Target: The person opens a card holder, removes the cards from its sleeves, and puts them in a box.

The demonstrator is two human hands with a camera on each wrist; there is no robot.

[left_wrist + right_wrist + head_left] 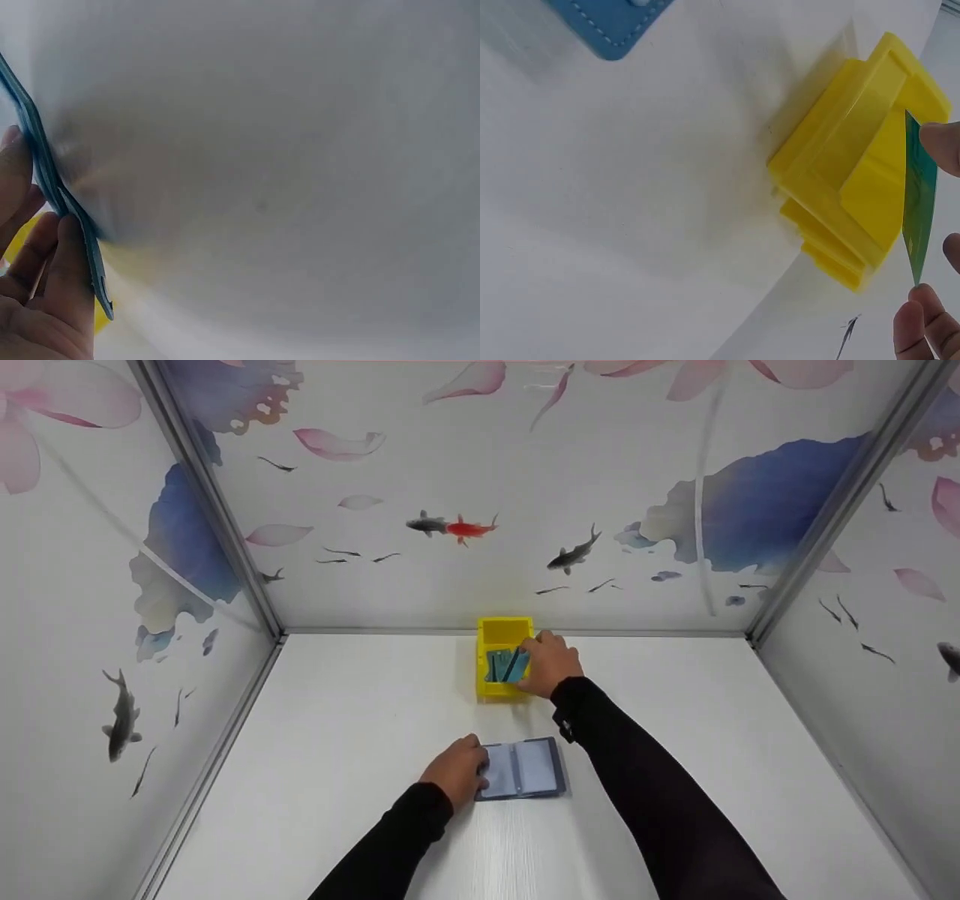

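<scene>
An open card holder (537,767) with a blue cover and clear sleeves lies on the white table in the head view. Its left edge is gripped by my left hand (456,769), thumb and fingers on either side of the cover (46,165) in the left wrist view. Farther back, my right hand (553,666) pinches a teal card (919,199) by its edges, over the yellow bin (840,142). More teal cards (495,666) show inside the bin in the head view.
The bin stands near the back wall (480,585), which is printed with fish and petals. Side walls rise at the left (75,660) and right (862,660) of the table (360,705). Metal strips frame the corners.
</scene>
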